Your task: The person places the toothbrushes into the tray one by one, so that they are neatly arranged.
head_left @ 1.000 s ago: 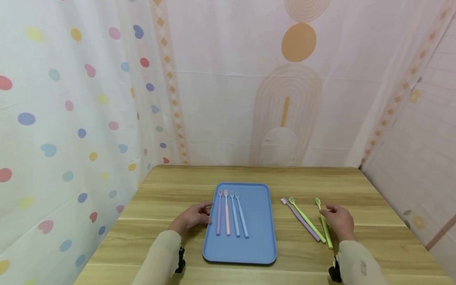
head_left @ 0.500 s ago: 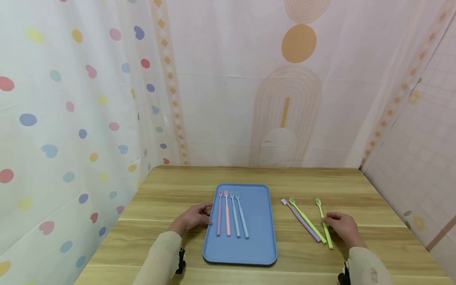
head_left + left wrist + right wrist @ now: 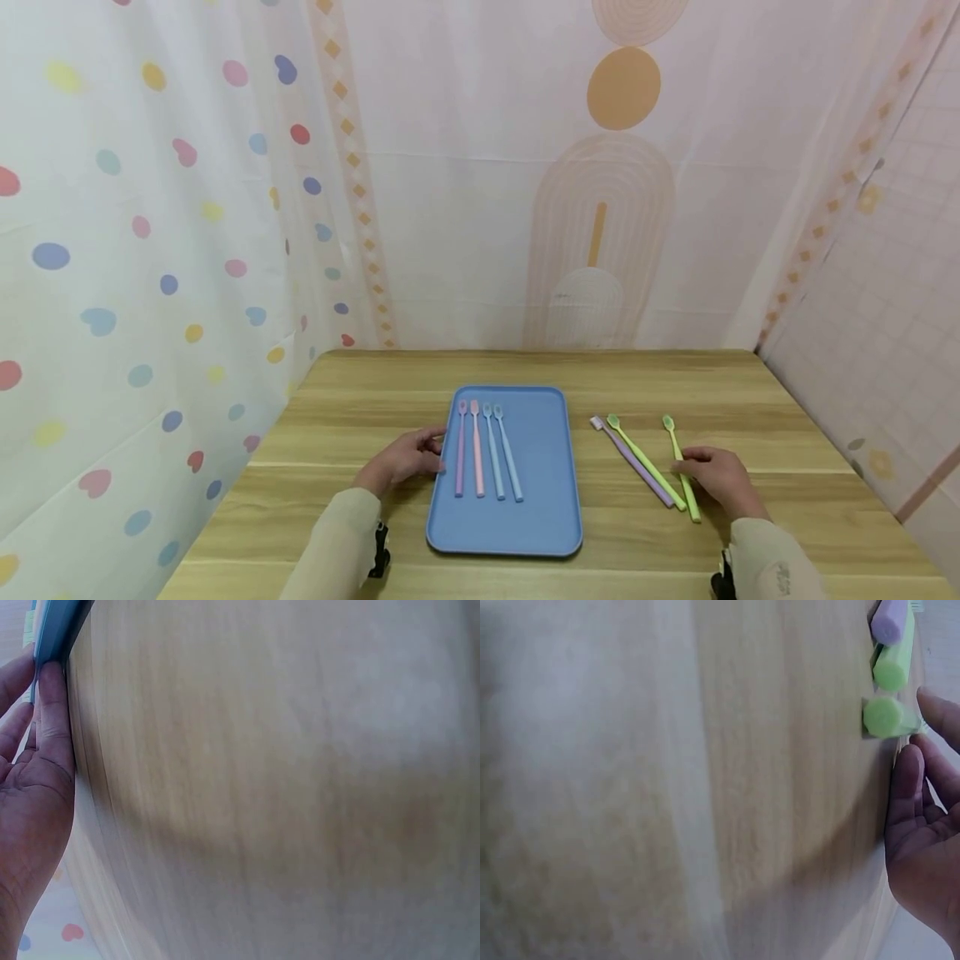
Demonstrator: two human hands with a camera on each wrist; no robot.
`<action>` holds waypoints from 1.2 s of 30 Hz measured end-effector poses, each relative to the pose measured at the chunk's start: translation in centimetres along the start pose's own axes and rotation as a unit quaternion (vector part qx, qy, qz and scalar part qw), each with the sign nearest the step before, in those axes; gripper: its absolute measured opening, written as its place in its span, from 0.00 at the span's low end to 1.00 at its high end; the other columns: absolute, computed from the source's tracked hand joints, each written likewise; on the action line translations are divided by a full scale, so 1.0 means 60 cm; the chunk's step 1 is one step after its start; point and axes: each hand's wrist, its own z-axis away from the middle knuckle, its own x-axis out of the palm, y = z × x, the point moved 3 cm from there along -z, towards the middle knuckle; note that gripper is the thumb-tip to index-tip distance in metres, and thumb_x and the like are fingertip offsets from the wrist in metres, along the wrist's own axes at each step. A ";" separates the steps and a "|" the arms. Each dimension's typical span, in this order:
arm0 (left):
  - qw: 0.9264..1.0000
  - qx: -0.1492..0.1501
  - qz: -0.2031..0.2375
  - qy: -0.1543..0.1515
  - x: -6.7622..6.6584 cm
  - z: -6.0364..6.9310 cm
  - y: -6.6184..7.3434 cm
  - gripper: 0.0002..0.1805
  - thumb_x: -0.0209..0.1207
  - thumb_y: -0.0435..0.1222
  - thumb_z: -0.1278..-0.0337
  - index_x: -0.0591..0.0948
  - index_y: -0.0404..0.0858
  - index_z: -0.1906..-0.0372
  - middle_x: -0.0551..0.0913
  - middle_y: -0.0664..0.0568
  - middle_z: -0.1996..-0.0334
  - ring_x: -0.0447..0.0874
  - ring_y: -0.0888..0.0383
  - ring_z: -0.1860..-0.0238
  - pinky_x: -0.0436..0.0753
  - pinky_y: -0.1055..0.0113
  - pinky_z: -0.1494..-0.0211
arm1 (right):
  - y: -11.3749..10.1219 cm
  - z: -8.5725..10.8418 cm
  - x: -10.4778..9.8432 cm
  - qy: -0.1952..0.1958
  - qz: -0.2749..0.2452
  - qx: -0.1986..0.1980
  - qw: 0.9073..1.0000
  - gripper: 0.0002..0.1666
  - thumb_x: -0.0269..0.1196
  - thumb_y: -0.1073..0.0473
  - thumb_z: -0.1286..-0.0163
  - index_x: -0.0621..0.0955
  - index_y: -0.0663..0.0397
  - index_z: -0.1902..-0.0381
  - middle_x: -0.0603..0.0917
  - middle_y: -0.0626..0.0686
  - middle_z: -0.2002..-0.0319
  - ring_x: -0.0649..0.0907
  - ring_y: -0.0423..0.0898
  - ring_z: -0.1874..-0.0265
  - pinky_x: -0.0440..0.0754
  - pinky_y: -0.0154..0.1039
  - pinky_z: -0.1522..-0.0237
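Observation:
My left hand (image 3: 405, 458) grips the left edge of a blue tray (image 3: 547, 525), thumb on one side of the rim and fingers on the other; the left wrist view shows the hand (image 3: 37, 780) at the tray's edge (image 3: 56, 634). On the tray lie a purple toothbrush (image 3: 461, 458), a pink toothbrush (image 3: 477, 458) and two light-blue toothbrushes (image 3: 494, 462), side by side. To the right, my right hand (image 3: 720, 479) pinches the handle of a green toothbrush (image 3: 686, 492) lying on the table. In the right wrist view, its handle end (image 3: 885, 718) shows beside the fingertips.
Left of the right hand, a second purple toothbrush (image 3: 637, 467) and another green toothbrush (image 3: 652, 468) lie slantwise, close together on the wooden table (image 3: 390, 375). Patterned curtains (image 3: 450, 208) hang behind the table and along its sides.
My right hand has lowered slightly and closed its thumb and fingers on the green toothbrush, its forearm shifting right. The left hand and the tray stay put.

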 end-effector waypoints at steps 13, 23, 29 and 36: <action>1.000 0.006 0.008 0.000 0.001 0.000 -0.004 0.37 0.63 0.24 0.48 0.67 0.29 0.29 0.73 0.42 0.57 0.72 0.52 0.60 0.77 0.64 0.60 | -0.017 0.010 0.009 0.038 0.047 -0.023 0.998 0.24 0.67 0.57 0.38 0.81 0.73 0.52 0.84 0.64 0.59 0.81 0.56 0.59 0.77 0.43 0.63; 1.000 0.001 0.015 0.002 0.001 -0.002 -0.001 0.37 0.62 0.23 0.48 0.67 0.30 0.29 0.74 0.43 0.57 0.73 0.51 0.59 0.78 0.65 0.58 | -0.023 0.015 0.005 0.059 0.064 -0.022 0.996 0.23 0.65 0.57 0.36 0.82 0.73 0.52 0.83 0.69 0.55 0.80 0.62 0.56 0.75 0.48 0.59; 1.000 0.004 0.015 -0.001 0.001 0.000 0.001 0.38 0.63 0.23 0.47 0.67 0.30 0.29 0.74 0.42 0.56 0.74 0.51 0.59 0.79 0.63 0.57 | -0.014 0.009 0.005 0.070 0.047 -0.010 0.996 0.24 0.64 0.57 0.35 0.81 0.74 0.50 0.82 0.70 0.53 0.80 0.62 0.55 0.77 0.46 0.61; 1.000 0.007 0.018 -0.003 0.002 0.001 0.000 0.38 0.63 0.23 0.48 0.66 0.29 0.29 0.74 0.41 0.56 0.73 0.51 0.60 0.79 0.62 0.58 | -0.009 0.005 0.001 0.069 0.011 0.007 0.998 0.27 0.62 0.56 0.34 0.79 0.76 0.46 0.80 0.71 0.50 0.80 0.63 0.54 0.79 0.47 0.60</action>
